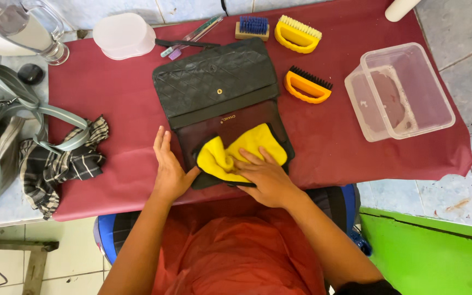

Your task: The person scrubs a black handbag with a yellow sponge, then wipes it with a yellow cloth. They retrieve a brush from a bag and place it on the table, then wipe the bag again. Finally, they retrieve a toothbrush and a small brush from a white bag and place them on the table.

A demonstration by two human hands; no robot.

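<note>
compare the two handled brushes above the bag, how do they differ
The yellow brush has pale bristles; the orange brush has black ones. The yellow brush lies farther from the person, by the small blue brush; the orange brush lies nearer, right of the bag. Both have loop handles, lie on the red cloth, and neither is touched.

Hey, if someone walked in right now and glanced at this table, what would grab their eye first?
Probably the yellow cloth, pressed by the right hand onto the open black bag at the centre of the red table cover, with the left hand flat at the bag's edge. Next, two yellow and orange brushes behind the bag, and a clear tub to the right.
</note>
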